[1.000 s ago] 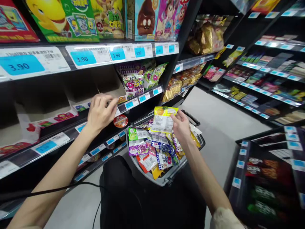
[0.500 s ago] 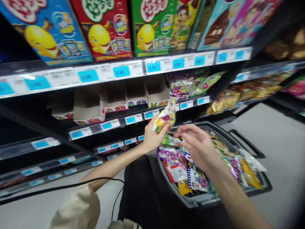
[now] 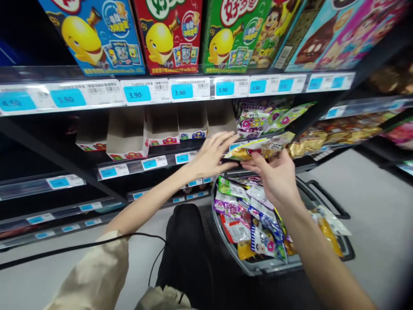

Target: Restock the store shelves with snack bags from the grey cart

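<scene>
Before the shelf [image 3: 161, 150], above the basket [image 3: 284, 268], the packet [image 3: 267, 145] has passed from left hand [image 3: 211, 153] to right hand [image 3: 277, 174]. I have the right clamped on it, thumb uppermost; the left is spread by its end, contact unclear. Slick film could, I judge, slip a loose pinch, or the left could knock it.

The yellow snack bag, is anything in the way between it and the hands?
Nothing visible is. The right hand holds the yellow snack bag, and the open left hand is close beside its end with nothing seen between; I can't tell whether they touch.
</scene>
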`<state>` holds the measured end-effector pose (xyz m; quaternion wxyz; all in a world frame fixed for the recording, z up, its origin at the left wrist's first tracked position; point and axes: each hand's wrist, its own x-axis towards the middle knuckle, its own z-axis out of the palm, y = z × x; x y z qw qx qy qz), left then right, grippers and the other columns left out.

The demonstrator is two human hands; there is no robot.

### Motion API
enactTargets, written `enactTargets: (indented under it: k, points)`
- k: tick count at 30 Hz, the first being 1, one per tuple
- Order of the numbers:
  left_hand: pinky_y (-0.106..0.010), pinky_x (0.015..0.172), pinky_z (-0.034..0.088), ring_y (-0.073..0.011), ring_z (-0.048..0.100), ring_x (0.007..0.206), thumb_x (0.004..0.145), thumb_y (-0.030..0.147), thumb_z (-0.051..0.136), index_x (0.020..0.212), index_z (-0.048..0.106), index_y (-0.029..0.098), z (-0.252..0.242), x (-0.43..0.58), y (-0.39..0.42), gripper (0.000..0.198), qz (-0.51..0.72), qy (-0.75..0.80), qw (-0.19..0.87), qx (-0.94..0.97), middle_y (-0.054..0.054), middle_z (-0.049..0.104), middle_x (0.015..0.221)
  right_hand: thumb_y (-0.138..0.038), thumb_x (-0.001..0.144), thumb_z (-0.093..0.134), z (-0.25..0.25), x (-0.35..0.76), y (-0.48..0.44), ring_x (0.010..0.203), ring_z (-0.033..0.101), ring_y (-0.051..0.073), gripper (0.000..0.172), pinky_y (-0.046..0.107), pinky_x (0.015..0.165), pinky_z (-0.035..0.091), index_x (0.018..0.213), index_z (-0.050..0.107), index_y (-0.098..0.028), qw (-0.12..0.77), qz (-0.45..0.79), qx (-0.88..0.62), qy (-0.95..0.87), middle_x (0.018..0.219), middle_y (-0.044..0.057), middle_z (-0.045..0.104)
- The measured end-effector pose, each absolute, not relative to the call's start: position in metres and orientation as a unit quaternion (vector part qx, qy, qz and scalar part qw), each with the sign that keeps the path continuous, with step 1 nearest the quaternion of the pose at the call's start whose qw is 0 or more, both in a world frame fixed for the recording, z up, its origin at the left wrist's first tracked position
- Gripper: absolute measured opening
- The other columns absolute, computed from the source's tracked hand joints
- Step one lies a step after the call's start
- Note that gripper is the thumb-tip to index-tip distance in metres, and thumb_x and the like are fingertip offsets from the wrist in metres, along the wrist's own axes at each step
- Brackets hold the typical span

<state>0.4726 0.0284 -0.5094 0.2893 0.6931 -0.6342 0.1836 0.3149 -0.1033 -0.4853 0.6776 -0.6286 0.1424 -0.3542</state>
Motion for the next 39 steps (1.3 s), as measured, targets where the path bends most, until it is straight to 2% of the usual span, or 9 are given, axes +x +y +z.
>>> enactTargets:
  k: [3, 5, 9, 14, 21, 24, 27, 32, 39]
  points:
    - [-0.056, 0.127, 0.026, -0.034, 0.036, 0.151, 0.101, 0.039, 0.055, 0.151, 0.045, 0.01, -0.508, 0.501, 0.018, 0.058, 0.272, -0.594, 0.165, 0.739, -0.021, 0.05, 0.154, -0.041, 0.071, 0.091, -0.48, 0.328, -0.115, 0.096, 0.074, 0.022, 0.054, 0.043, 0.087, 0.066, 0.112, 0.058, -0.029, 0.602, -0.457, -0.648, 0.093, 0.12, 0.004, 0.07]
    - [-0.056, 0.128, 0.023, -0.0327, 0.048, 0.142, 0.104, 0.034, 0.048, 0.141, 0.055, 0.007, -0.511, 0.513, 0.01, 0.046, 0.301, -0.592, 0.099, 0.741, -0.02, 0.063, 0.135, -0.043, 0.069, 0.092, -0.477, 0.342, -0.123, 0.105, 0.072, 0.024, 0.058, 0.047, 0.095, 0.063, 0.113, 0.056, -0.03, 0.563, -0.486, -0.665, 0.061, 0.123, 0.004, 0.068]
    - [-0.055, 0.116, 0.037, -0.0293, 0.064, 0.109, 0.106, 0.025, 0.037, 0.12, 0.066, 0.009, -0.519, 0.518, 0.001, 0.036, 0.312, -0.595, 0.068, 0.738, -0.015, 0.071, 0.105, -0.054, 0.073, 0.087, -0.476, 0.382, -0.138, 0.117, 0.068, 0.028, 0.067, 0.05, 0.098, 0.06, 0.124, 0.052, -0.029, 0.527, -0.452, -0.719, 0.024, 0.128, 0.006, 0.066]
    - [-0.05, 0.096, 0.045, -0.0299, 0.062, 0.099, 0.105, 0.02, 0.039, 0.112, 0.065, 0.012, -0.522, 0.514, 0.002, 0.028, 0.318, -0.589, 0.084, 0.738, -0.014, 0.07, 0.101, -0.048, 0.089, 0.074, -0.481, 0.437, -0.146, 0.105, 0.075, 0.027, 0.06, 0.044, 0.088, 0.064, 0.135, 0.044, -0.024, 0.512, -0.359, -0.775, 0.089, 0.124, 0.01, 0.069]
    - [-0.043, 0.088, 0.043, -0.0283, 0.061, 0.098, 0.103, 0.014, 0.041, 0.11, 0.062, 0.014, -0.522, 0.518, 0.003, 0.022, 0.336, -0.598, 0.067, 0.724, -0.011, 0.069, 0.098, -0.025, 0.103, 0.047, -0.467, 0.49, -0.147, 0.094, 0.077, 0.028, 0.04, 0.048, 0.09, 0.062, 0.139, 0.046, -0.009, 0.407, -0.259, -0.851, 0.209, 0.111, 0.015, 0.074]
    - [-0.042, 0.088, 0.042, -0.0278, 0.061, 0.098, 0.102, 0.014, 0.045, 0.111, 0.063, 0.014, -0.523, 0.52, 0.002, 0.02, 0.335, -0.6, 0.068, 0.723, -0.011, 0.069, 0.097, -0.026, 0.098, 0.057, -0.458, 0.501, -0.149, 0.112, 0.072, 0.033, 0.034, 0.047, 0.1, 0.057, 0.127, 0.06, -0.008, 0.295, -0.232, -0.903, 0.208, 0.106, 0.015, 0.075]
    - [-0.042, 0.085, 0.042, -0.0277, 0.061, 0.096, 0.104, 0.018, 0.044, 0.11, 0.064, 0.014, -0.524, 0.521, 0.001, 0.021, 0.355, -0.6, 0.074, 0.713, -0.011, 0.068, 0.095, -0.026, 0.088, 0.071, -0.45, 0.501, -0.144, 0.119, 0.067, 0.038, 0.033, 0.044, 0.104, 0.054, 0.117, 0.068, -0.009, 0.254, -0.239, -0.915, 0.204, 0.11, 0.018, 0.075]
    - [-0.042, 0.082, 0.042, -0.0282, 0.062, 0.095, 0.105, 0.019, 0.044, 0.106, 0.065, 0.015, -0.525, 0.522, 0.0, 0.021, 0.368, -0.605, 0.08, 0.701, -0.012, 0.069, 0.096, -0.017, 0.093, 0.063, -0.442, 0.495, -0.126, 0.114, 0.07, 0.037, 0.036, 0.044, 0.097, 0.056, 0.128, 0.067, -0.01, 0.092, -0.158, -0.966, 0.182, 0.12, 0.021, 0.073]
    - [-0.041, 0.082, 0.043, -0.0265, 0.061, 0.092, 0.105, 0.021, 0.044, 0.109, 0.064, 0.016, -0.525, 0.524, 0.001, 0.021, 0.369, -0.609, 0.082, 0.697, -0.011, 0.068, 0.092, -0.01, 0.087, 0.067, -0.431, 0.52, -0.135, 0.115, 0.071, 0.033, 0.038, 0.037, 0.095, 0.056, 0.125, 0.072, -0.008, 0.081, -0.016, -0.987, 0.137, 0.122, 0.017, 0.075]
